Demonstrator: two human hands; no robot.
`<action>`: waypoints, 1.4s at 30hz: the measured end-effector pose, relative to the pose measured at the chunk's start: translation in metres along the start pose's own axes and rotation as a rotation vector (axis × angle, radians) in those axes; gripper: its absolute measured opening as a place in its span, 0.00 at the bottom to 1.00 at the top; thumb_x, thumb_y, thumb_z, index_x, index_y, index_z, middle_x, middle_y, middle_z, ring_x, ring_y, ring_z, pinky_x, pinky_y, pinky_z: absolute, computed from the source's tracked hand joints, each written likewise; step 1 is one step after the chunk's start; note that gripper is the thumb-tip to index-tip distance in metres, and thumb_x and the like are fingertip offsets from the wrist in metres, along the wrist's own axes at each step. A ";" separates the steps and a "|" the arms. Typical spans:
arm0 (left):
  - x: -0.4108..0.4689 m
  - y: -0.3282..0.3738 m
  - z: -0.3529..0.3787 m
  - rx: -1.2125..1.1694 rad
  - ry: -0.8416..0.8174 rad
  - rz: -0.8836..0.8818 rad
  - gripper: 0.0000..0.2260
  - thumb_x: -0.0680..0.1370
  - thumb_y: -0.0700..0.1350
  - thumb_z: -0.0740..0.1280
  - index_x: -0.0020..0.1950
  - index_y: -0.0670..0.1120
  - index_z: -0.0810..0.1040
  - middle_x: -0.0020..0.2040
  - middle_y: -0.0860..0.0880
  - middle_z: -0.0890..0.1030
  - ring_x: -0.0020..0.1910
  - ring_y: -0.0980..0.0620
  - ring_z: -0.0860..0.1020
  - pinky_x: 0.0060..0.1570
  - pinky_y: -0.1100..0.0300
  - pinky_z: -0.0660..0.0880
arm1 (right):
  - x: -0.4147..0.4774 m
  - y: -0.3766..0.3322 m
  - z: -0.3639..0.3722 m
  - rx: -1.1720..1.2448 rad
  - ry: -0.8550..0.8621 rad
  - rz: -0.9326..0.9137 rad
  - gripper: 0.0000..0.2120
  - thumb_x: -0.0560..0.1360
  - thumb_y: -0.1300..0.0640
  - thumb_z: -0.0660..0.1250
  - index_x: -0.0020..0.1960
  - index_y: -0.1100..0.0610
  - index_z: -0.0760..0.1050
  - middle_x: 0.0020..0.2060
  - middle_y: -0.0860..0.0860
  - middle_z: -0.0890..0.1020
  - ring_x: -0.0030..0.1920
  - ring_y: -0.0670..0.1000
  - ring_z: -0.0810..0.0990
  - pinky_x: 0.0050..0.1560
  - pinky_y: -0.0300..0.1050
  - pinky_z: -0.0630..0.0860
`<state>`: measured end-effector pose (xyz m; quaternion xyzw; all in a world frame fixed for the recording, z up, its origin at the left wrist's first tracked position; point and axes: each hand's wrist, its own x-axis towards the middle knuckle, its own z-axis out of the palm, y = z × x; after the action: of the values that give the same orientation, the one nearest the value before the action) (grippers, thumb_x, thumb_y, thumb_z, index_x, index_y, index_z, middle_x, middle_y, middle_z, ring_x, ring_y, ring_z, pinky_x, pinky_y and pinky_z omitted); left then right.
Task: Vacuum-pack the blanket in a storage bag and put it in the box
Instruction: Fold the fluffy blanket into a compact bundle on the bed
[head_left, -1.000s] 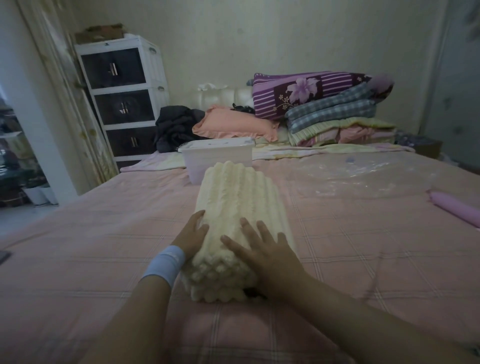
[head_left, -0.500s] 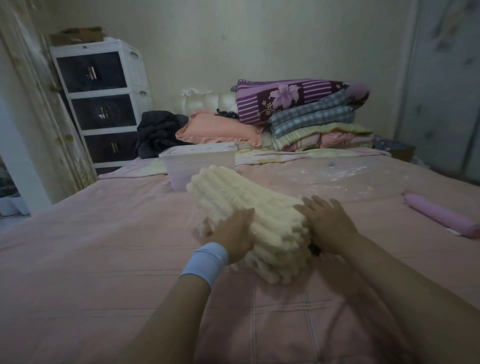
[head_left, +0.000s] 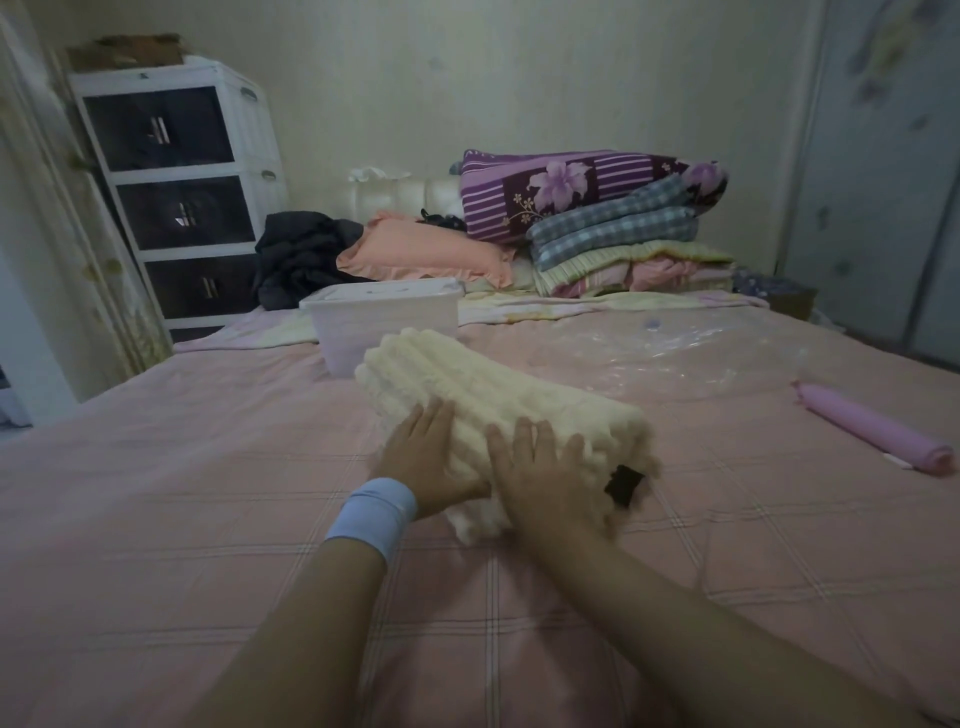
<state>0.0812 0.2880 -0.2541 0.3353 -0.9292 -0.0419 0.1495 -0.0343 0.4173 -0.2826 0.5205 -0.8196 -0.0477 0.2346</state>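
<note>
A folded cream ribbed blanket (head_left: 498, 400) lies on the pink checked bed (head_left: 156, 493), turned at a slant with its near end toward me. My left hand (head_left: 426, 457), with a pale blue wristband, presses on its near left side. My right hand (head_left: 540, 473) lies flat on its near end, fingers spread. A small black tag (head_left: 622, 484) shows at the blanket's near right corner. The clear plastic storage bag (head_left: 670, 358) lies flat on the bed behind and to the right. The white plastic box (head_left: 384, 322) stands just behind the blanket.
A pink pump tube (head_left: 878, 434) lies at the right of the bed. Folded quilts (head_left: 613, 223), a peach pillow (head_left: 421, 254) and dark clothes (head_left: 301, 254) are piled at the headboard. A white drawer cabinet (head_left: 176, 182) stands at the back left.
The blanket has swung from pointing straight away to slanting, its near end moving right. My right hand has come from the blanket's right side back onto its near end beside the left hand.
</note>
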 end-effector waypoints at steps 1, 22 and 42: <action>0.000 0.000 -0.003 0.031 0.000 -0.003 0.56 0.64 0.73 0.66 0.80 0.48 0.43 0.80 0.49 0.48 0.78 0.48 0.48 0.76 0.49 0.46 | 0.003 0.002 0.003 -0.022 0.013 -0.035 0.26 0.72 0.51 0.60 0.69 0.53 0.75 0.58 0.62 0.81 0.55 0.64 0.81 0.50 0.64 0.77; 0.062 0.062 0.004 0.104 0.321 0.086 0.20 0.77 0.63 0.55 0.65 0.58 0.73 0.60 0.51 0.78 0.58 0.45 0.73 0.58 0.51 0.69 | -0.007 0.148 0.036 0.117 0.106 0.091 0.52 0.66 0.33 0.53 0.79 0.66 0.57 0.78 0.68 0.55 0.79 0.67 0.51 0.72 0.75 0.46; 0.060 0.113 0.000 0.030 0.309 0.121 0.34 0.69 0.71 0.48 0.74 0.62 0.62 0.64 0.51 0.72 0.61 0.45 0.68 0.61 0.49 0.67 | -0.010 0.214 0.037 0.019 0.377 -0.024 0.37 0.70 0.55 0.71 0.76 0.44 0.62 0.57 0.54 0.80 0.46 0.60 0.81 0.40 0.53 0.76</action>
<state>-0.0316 0.3372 -0.2191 0.2831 -0.9142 0.0331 0.2881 -0.2244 0.5167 -0.2503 0.5320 -0.7553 0.0559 0.3785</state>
